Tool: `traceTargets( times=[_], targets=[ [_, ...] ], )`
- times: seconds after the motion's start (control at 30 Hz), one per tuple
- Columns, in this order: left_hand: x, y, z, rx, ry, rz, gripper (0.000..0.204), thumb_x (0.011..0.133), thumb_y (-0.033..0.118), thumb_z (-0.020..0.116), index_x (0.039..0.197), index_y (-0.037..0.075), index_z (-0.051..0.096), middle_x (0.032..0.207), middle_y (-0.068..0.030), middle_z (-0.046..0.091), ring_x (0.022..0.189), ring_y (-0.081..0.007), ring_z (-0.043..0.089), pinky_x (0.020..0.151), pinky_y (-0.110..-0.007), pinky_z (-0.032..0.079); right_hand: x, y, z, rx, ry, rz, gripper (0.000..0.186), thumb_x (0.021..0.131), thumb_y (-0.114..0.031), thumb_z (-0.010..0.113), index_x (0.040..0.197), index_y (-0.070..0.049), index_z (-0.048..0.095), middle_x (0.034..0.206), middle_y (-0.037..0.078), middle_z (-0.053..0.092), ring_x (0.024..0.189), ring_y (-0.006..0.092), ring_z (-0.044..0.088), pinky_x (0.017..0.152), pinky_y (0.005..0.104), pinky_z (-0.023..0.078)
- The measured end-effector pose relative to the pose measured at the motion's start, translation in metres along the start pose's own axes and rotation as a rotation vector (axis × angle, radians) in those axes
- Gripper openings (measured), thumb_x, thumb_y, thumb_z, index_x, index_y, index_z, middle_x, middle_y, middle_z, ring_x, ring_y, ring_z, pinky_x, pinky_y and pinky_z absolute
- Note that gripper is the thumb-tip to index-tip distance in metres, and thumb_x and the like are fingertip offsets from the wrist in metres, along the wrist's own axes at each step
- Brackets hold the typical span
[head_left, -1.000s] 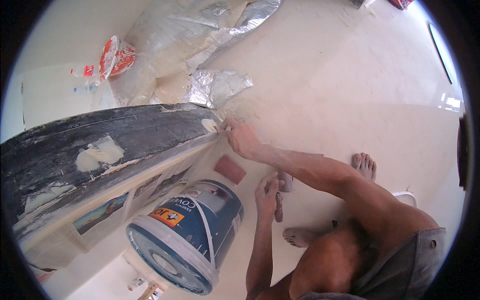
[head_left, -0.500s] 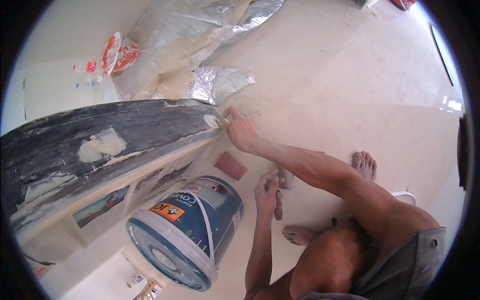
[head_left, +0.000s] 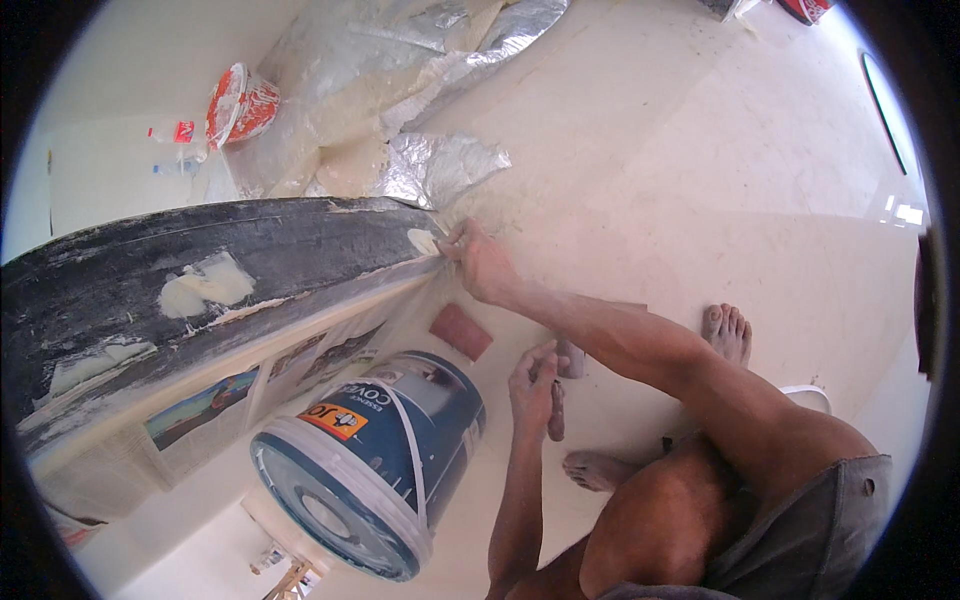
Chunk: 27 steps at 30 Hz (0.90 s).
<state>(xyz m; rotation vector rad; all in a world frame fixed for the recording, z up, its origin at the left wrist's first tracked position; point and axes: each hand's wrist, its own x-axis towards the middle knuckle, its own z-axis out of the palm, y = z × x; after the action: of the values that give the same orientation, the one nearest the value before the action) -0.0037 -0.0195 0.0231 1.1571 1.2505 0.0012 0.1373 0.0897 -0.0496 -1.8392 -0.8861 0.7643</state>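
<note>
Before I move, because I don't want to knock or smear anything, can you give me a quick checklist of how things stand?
1. Handle secure in the left hand: ok, the fingers close around the dark handle.
2. Right hand at the work: ok, its fingertips are close beside the small pale patch at the end of the dark board.
3. Tool in the right hand: cannot tell, the fingers hide it if there is one.
4. Patch dry: cannot tell.
5. Blue bucket clear of both hands: ok, there is a gap.
6. Feet covered: not ok, both are bare.
</note>
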Motion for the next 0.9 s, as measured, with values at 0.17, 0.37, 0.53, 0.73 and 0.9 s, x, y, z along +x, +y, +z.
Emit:
traceTargets(
  times=[0.17, 0.37, 0.53, 0.73, 0.9],
  targets=[
    [0.003, -0.003, 0.002, 0.008, -0.003, 0.015, 0.028, 0.095, 0.020, 0.060, 0.117, 0.004, 0.061, 0.091, -0.0074, 0.067, 0.057, -0.0096, 0.051, 0.051, -0.023, 0.043, 0.000, 0.003, -0.001, -0.004, -0.014, -0.010, 0.031, 0.099, -0.028, 0.047, 0.119, -0.013, 0.065, 0.116, 0.019, 0.049, 0.096, 0.0400, 0.061, 0.084, 0.0487, 0.049],
    [0.001, 0.000, 0.003, 0.007, 0.004, -0.016, 0.028, 0.095, 0.020, 0.059, 0.118, 0.004, 0.061, 0.091, -0.0080, 0.067, 0.057, -0.0099, 0.051, 0.051, -0.024, 0.044, -0.012, 0.005, 0.001, 0.062, -0.016, -0.052, 0.029, 0.097, -0.022, 0.049, 0.118, -0.014, 0.066, 0.116, 0.018, 0.051, 0.098, 0.0386, 0.061, 0.083, 0.0472, 0.050],
    [0.003, -0.001, 0.002, 0.003, -0.010, 0.007, 0.029, 0.095, 0.022, 0.060, 0.117, 0.004, 0.061, 0.091, -0.0079, 0.067, 0.056, -0.0097, 0.051, 0.051, -0.024, 0.044, -0.004, 0.003, 0.002, -0.030, 0.014, -0.002, 0.031, 0.094, -0.018, 0.050, 0.120, -0.020, 0.066, 0.114, 0.017, 0.051, 0.096, 0.0362, 0.062, 0.083, 0.0460, 0.051],
    [0.002, -0.006, 0.001, 0.018, -0.004, 0.005, 0.027, 0.096, 0.020, 0.058, 0.117, 0.004, 0.061, 0.091, -0.0075, 0.067, 0.056, -0.0092, 0.051, 0.051, -0.024, 0.045, -0.003, -0.002, 0.002, -0.080, -0.012, -0.019, 0.033, 0.093, -0.015, 0.051, 0.121, -0.022, 0.066, 0.112, 0.015, 0.052, 0.089, 0.0353, 0.063, 0.081, 0.0453, 0.052],
    [0.009, -0.012, 0.001, 0.069, -0.006, 0.074, 0.026, 0.096, 0.017, 0.057, 0.118, 0.004, 0.061, 0.090, -0.0065, 0.067, 0.056, -0.0088, 0.050, 0.052, -0.024, 0.045, -0.003, 0.012, 0.008, -0.039, 0.056, -0.103, 0.035, 0.093, -0.014, 0.048, 0.122, -0.023, 0.065, 0.111, 0.016, 0.051, 0.085, 0.0364, 0.064, 0.079, 0.0452, 0.052]
  ],
)
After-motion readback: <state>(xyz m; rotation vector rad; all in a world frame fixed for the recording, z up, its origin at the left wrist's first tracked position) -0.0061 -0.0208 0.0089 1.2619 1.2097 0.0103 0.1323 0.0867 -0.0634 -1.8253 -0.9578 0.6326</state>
